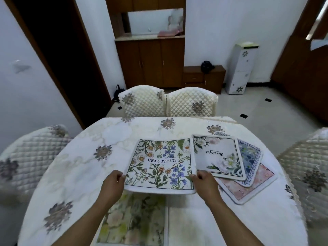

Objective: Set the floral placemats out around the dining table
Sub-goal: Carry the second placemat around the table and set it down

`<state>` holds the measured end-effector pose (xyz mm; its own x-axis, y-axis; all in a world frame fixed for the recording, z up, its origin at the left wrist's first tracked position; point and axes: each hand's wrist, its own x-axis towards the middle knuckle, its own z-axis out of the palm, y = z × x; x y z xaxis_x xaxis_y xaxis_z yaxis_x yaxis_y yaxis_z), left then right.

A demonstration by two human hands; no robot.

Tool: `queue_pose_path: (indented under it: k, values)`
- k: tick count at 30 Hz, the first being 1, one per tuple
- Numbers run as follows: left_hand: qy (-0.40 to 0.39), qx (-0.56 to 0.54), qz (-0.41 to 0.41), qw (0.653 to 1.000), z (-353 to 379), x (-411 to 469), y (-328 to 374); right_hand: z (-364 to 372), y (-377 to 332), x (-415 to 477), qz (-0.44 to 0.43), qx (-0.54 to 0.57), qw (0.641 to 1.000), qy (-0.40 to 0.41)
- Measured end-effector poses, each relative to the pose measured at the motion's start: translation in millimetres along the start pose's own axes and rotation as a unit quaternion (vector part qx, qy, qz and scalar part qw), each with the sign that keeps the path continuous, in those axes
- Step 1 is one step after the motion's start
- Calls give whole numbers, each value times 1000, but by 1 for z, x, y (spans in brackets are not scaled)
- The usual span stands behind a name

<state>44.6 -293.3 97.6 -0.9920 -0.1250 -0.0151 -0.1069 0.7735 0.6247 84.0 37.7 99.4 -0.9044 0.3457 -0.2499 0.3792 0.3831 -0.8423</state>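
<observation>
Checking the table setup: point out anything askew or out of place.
Three placemats lie fanned in an overlapping pile at the table's right, not at seats; the top one reads upside down. Both hands hold the BEAUTIFUL placemat.

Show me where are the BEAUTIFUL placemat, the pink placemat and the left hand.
BEAUTIFUL placemat [160, 163]: head view, on its printed centre.
pink placemat [255, 181]: head view, on its exposed right part.
left hand [113, 183]: head view, on its back.

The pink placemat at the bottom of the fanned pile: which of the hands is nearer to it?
Right. The right hand grips the BEAUTIFUL placemat's right corner, just left of the pink placemat. The left hand holds the opposite corner, farther away.
</observation>
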Motion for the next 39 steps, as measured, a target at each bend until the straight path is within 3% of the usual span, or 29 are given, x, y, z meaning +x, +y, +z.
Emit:
queue_pose_path:
  k: [11, 18, 25, 32, 39]
  values:
    - [37, -55, 1, 998, -143, -25, -124, 129, -81, -107, -61, -39, 997, -23]
    - [71, -17, -14, 997, -185, -34, -171, 181, -110, -105, -112, -42, 990, -68]
    - [90, -53, -48, 993, -233, -36, -227, 253, -147, -120, -132, -62, 983, -114]
    - [95, -99, -42, 990, -290, -5, -337, 360, -203, -142, -142, -90, 982, -82]
    - [83, -94, -21, 992, -396, 41, -435, 480, -261, -191, -117, -68, 989, -68]
